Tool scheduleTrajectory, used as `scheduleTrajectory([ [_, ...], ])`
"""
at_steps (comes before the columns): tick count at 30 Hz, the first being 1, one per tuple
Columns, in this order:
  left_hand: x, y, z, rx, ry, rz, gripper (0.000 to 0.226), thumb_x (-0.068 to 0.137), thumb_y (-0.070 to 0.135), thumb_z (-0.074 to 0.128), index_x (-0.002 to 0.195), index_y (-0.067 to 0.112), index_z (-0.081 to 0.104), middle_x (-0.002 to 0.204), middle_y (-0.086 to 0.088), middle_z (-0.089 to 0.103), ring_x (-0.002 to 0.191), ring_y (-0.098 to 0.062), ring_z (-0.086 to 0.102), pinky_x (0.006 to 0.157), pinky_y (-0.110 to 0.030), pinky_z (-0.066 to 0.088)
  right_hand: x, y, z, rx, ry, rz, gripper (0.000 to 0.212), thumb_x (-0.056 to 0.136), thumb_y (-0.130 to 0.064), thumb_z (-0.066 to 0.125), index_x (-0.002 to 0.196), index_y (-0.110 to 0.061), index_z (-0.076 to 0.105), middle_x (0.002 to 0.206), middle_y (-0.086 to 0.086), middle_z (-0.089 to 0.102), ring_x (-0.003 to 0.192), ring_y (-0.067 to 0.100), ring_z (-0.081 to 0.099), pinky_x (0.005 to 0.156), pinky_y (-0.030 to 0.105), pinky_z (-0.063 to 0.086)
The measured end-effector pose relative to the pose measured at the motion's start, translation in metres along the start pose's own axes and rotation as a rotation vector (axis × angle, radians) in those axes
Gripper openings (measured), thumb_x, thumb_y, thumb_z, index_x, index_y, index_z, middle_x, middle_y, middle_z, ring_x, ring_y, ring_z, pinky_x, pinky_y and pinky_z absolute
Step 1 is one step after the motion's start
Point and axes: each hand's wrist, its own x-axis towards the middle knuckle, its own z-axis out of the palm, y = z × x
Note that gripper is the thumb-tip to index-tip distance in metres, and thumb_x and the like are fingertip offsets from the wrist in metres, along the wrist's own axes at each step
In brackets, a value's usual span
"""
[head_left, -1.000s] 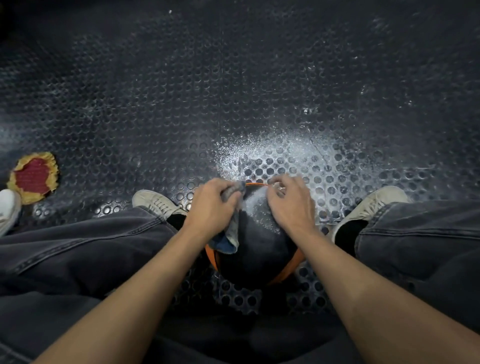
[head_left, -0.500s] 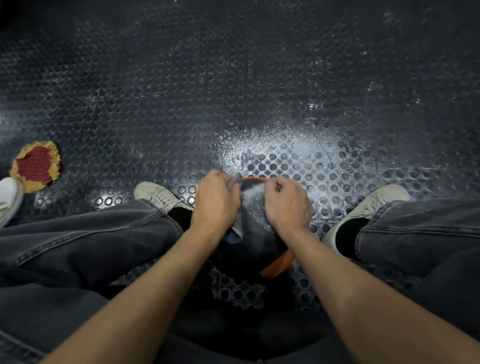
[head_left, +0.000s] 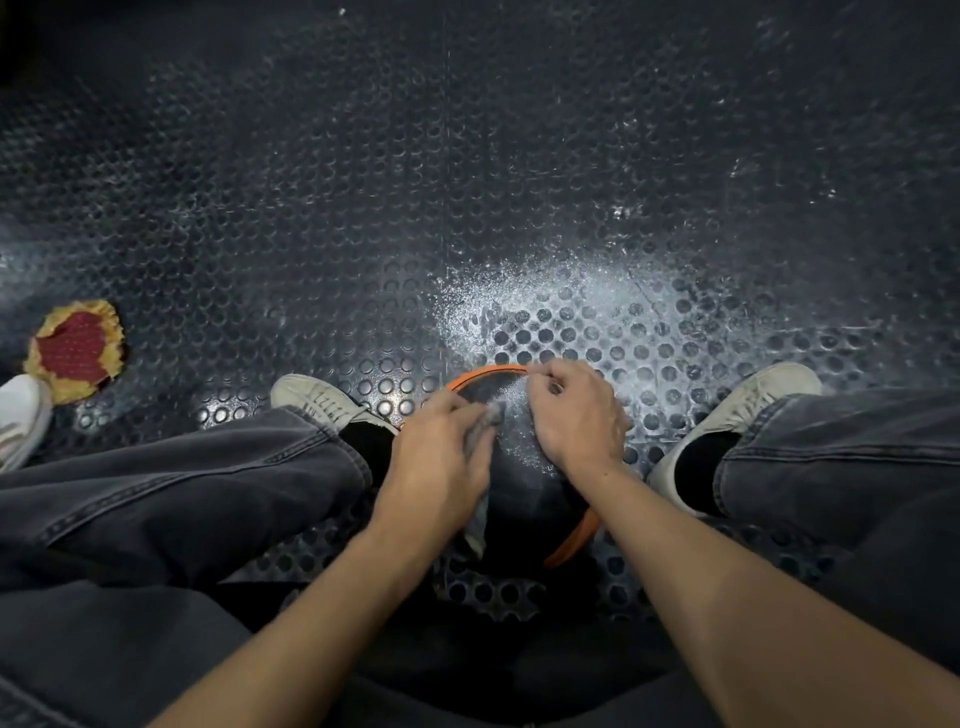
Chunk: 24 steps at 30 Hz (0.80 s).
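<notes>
A round black object with an orange rim (head_left: 519, 483) stands on the floor between my feet, its top dusted with white powder. My left hand (head_left: 441, 457) grips a grey-blue cloth (head_left: 480, 452) and presses it against the object's left side. My right hand (head_left: 576, 415) lies curled over the upper right of the object, fingertips at the orange rim; what they pinch is too small to tell. Part of the cloth hangs down below my left hand.
The floor is dark studded rubber (head_left: 363, 208) with a patch of white powder (head_left: 545, 296) just beyond the object. My two pale shoes (head_left: 317, 400) (head_left: 753, 400) flank it. A red and yellow cloth (head_left: 75, 348) and another white shoe (head_left: 21, 415) lie at far left.
Both hands have shifted a little on the object; my left hand with the cloth moved slightly up and in, and less blue cloth shows below it. The view tilted slightly.
</notes>
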Motion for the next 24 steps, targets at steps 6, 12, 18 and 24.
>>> scheduleTrajectory([
  [6, 0.056, -0.002, -0.005, -0.055, -0.008, -0.211, 0.023, 0.094, 0.017, 0.059, 0.074, 0.015, 0.070, 0.066, 0.008, 0.055, 0.053, 0.002, 0.043, 0.050, -0.006, 0.035, -0.001, -0.005, 0.003, -0.006, 0.029, 0.029, 0.024, 0.100, -0.036, 0.045, 0.101, -0.029, 0.068, 0.107, -0.009, 0.057, 0.094, 0.014, 0.050, 0.102, 0.040, 0.035],
  [12, 0.017, -0.001, 0.002, 0.049, -0.044, 0.013, 0.025, 0.093, 0.022, 0.060, 0.072, 0.011, 0.067, 0.075, 0.002, 0.058, 0.064, -0.013, 0.050, 0.059, -0.021, 0.027, 0.004, 0.007, -0.003, 0.042, -0.033, -0.024, 0.023, 0.099, -0.033, 0.048, 0.105, -0.033, 0.070, 0.107, -0.015, 0.057, 0.095, 0.010, 0.052, 0.087, 0.032, 0.041],
  [18, 0.047, 0.006, 0.001, 0.013, -0.048, -0.171, 0.033, 0.094, 0.021, 0.058, 0.061, 0.018, 0.058, 0.058, 0.007, 0.050, 0.050, -0.003, 0.043, 0.047, -0.013, 0.032, 0.001, 0.002, 0.004, 0.044, 0.048, 0.068, 0.018, 0.098, -0.032, 0.050, 0.095, -0.029, 0.067, 0.108, -0.011, 0.060, 0.093, 0.011, 0.052, 0.094, 0.031, 0.030],
  [24, 0.043, 0.004, 0.002, 0.055, -0.061, -0.179, 0.034, 0.095, 0.024, 0.057, 0.061, 0.021, 0.058, 0.067, 0.000, 0.057, 0.057, -0.013, 0.049, 0.055, -0.023, 0.034, 0.004, 0.004, 0.000, 0.033, -0.047, -0.058, 0.021, 0.099, -0.032, 0.049, 0.100, -0.024, 0.068, 0.107, -0.011, 0.058, 0.096, 0.011, 0.053, 0.087, 0.031, 0.042],
])
